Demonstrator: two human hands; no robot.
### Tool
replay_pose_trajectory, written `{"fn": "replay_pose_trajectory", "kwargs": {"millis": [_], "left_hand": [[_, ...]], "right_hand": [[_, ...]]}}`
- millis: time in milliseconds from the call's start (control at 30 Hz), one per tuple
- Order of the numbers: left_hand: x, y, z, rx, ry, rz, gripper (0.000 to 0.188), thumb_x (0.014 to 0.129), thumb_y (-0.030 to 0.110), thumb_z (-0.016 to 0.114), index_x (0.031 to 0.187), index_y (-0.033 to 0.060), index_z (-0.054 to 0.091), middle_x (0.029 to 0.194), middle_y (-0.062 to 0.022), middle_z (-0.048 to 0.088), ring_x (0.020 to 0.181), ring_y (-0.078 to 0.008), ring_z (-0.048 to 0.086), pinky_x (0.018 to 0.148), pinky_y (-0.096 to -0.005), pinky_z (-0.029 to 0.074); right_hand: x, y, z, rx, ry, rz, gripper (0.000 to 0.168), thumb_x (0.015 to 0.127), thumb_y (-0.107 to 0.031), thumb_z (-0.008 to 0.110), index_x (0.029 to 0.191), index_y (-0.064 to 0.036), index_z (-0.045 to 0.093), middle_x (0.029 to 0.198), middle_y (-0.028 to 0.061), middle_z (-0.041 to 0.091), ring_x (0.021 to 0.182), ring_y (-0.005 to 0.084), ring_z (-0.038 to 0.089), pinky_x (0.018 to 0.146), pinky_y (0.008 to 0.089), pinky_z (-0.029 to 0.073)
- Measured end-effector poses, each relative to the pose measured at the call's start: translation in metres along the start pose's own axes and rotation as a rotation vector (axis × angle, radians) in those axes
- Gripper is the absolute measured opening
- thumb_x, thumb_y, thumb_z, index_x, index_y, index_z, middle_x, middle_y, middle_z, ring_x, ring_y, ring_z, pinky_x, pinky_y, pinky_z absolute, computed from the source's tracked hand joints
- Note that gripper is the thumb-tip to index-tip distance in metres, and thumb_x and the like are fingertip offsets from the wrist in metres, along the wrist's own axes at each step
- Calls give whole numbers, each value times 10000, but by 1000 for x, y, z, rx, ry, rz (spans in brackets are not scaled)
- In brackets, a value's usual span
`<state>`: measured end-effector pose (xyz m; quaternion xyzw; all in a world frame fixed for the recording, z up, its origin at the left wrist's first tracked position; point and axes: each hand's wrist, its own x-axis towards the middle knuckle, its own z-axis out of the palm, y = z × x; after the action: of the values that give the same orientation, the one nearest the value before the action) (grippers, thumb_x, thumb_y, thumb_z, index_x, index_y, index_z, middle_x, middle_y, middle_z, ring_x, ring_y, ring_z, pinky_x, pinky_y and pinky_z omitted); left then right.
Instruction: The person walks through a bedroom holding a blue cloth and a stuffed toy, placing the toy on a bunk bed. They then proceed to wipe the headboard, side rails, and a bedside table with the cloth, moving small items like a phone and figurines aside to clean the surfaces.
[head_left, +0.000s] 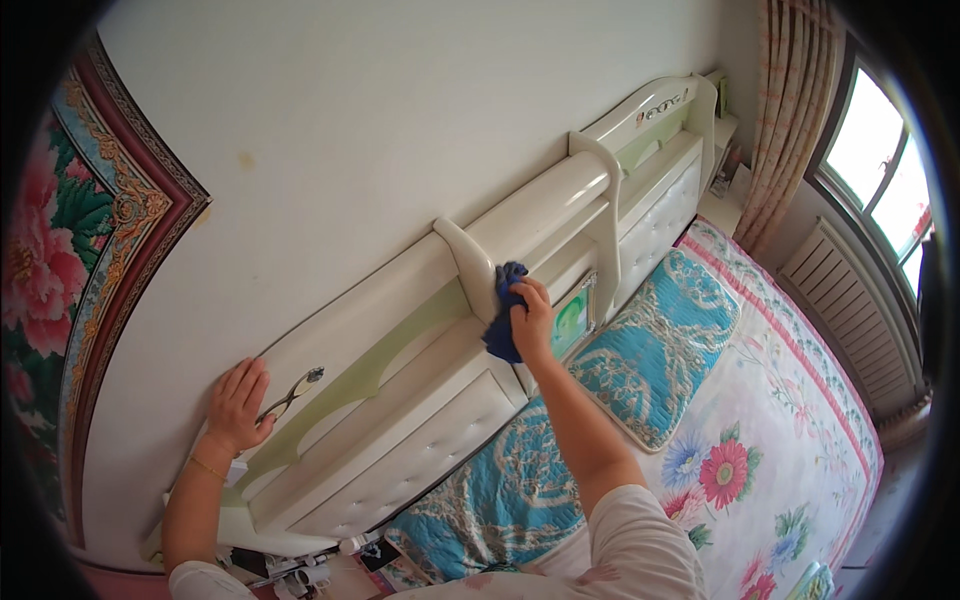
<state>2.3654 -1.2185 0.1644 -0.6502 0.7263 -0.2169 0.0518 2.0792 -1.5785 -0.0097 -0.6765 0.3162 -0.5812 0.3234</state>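
My right hand (532, 315) is closed on a dark blue cloth (504, 330), which lies against a curved upright divider (474, 266) of the cream-white headboard. My left hand (238, 403) rests flat with fingers spread on the left end of the headboard's top (360, 307), beside a silver and cream ornament (301, 386) fixed to its front. Just right of the cloth, a framed picture (572, 319) stands in the headboard's middle recess. White tufted panels (420, 442) run below the shelf.
Blue patterned pillows (660, 349) lie on the floral bedspread (757, 420) below the headboard. A large framed flower picture (124, 217) hangs on the wall at left. Small items (307, 574) crowd a surface at bottom left. A curtain (784, 112), window (866, 139) and radiator (855, 315) are at right.
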Motion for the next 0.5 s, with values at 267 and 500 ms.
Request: {"fn": "replay_pose_trajectory", "kwargs": {"millis": [267,500], "left_hand": [[-4,1,1,-6,6,-18,653,634,205,660,1240,47,472,1357,-134,443,1241,-338,421,1014,-452,361],[-2,2,-2,35,21,-8,651,632,214,668,1235,55,480,1363,-114,440,1261,-322,395,1004,-450,370]], "right_hand": [[61,-17,-72,170,82,118,306,739,19,453,982,-18,634,941,130,629,900,231,594,826,307,448],[144,-66,-2,-415,-673,-248,383,723,-20,497,1031,-163,674,1185,29,598,1120,293,491,926,392,419]]}}
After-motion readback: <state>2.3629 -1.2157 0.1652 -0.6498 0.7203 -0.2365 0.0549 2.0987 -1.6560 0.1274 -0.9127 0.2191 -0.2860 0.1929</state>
